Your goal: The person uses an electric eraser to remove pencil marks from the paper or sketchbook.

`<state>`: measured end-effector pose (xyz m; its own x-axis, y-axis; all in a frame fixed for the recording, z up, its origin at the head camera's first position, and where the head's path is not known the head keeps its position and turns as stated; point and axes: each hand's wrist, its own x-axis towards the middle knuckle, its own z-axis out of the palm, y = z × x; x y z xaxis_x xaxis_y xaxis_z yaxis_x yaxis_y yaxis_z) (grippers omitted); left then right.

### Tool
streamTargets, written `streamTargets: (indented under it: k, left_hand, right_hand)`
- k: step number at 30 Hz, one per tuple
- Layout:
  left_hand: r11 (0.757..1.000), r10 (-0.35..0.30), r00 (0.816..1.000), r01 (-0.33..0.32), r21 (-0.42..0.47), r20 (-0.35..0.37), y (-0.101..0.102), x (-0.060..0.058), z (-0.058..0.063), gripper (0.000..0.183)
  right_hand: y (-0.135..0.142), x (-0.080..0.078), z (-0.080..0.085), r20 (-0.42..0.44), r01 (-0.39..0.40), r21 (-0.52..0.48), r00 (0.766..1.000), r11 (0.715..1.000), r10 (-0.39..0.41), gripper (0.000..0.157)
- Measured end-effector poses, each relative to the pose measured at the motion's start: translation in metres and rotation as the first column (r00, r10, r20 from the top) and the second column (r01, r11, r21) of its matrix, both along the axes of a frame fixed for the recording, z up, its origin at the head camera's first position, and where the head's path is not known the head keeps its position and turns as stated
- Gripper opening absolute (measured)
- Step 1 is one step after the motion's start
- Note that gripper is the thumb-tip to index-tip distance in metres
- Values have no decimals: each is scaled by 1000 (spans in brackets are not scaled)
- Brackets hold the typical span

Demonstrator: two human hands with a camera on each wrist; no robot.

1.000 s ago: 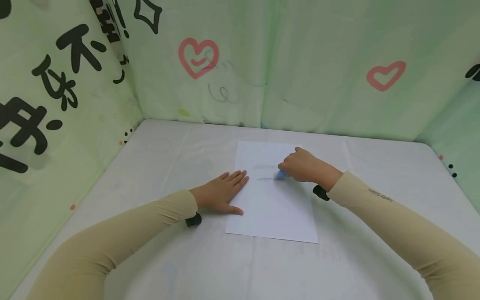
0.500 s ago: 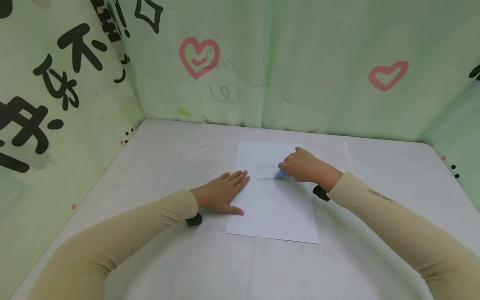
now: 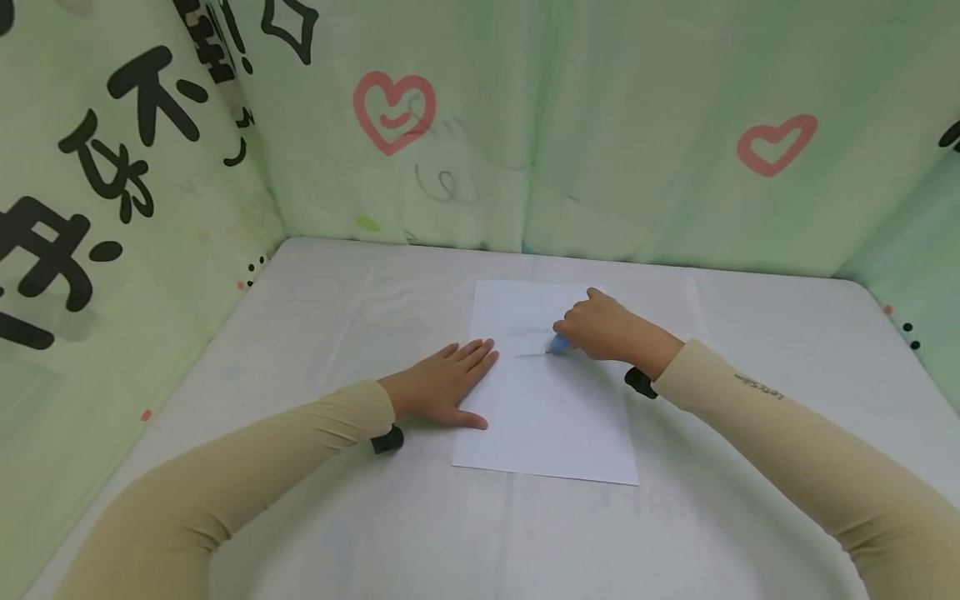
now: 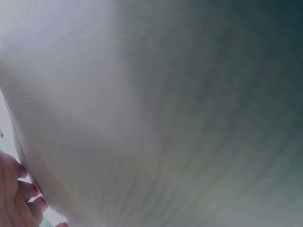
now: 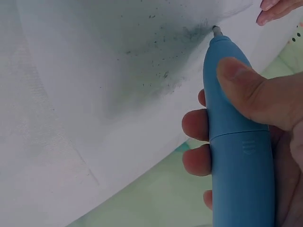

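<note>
A white sheet of paper [image 3: 540, 433] lies on the table, with a short grey line [image 3: 529, 356] and a faint smudge above it. My left hand [image 3: 442, 383] lies flat with its fingers spread over the sheet's left edge. In my right hand [image 3: 611, 329] I grip a blue electric eraser [image 5: 239, 123], the thumb along its upper side and the fingers curled round the body. Its narrow tip [image 5: 217, 30] is at the right end of the line. Dark crumbs [image 5: 163, 73] and grey smears are scattered on the paper in the right wrist view.
A white cloth covers the table [image 3: 360, 517]. Green printed curtains [image 3: 637, 125] with hearts and black lettering enclose its back and sides. Black wrist cameras sit under both cuffs, one of them the right wrist camera [image 3: 641, 382]. Paper fills most of the left wrist view.
My right hand and the electric eraser have shifted very slightly away from me and to the left. The left hand stays in place on the paper.
</note>
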<state>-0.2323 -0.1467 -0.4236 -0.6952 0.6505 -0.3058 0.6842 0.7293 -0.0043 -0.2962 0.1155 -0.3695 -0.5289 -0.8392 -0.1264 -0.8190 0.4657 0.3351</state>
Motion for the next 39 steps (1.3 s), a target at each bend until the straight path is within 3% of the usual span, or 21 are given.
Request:
streamTargets:
  k: [12, 39]
  left_hand:
    - [1000, 10, 1000, -10, 3, 3, 2, -1, 2, 101]
    - [1000, 23, 1000, -23, 0, 7, 3, -4, 2, 101]
  right_hand:
    - [-6, 5, 11, 41, 54, 50, 998, 997, -56, 10]
    - [-6, -5, 7, 59, 58, 50, 996, 997, -61, 9]
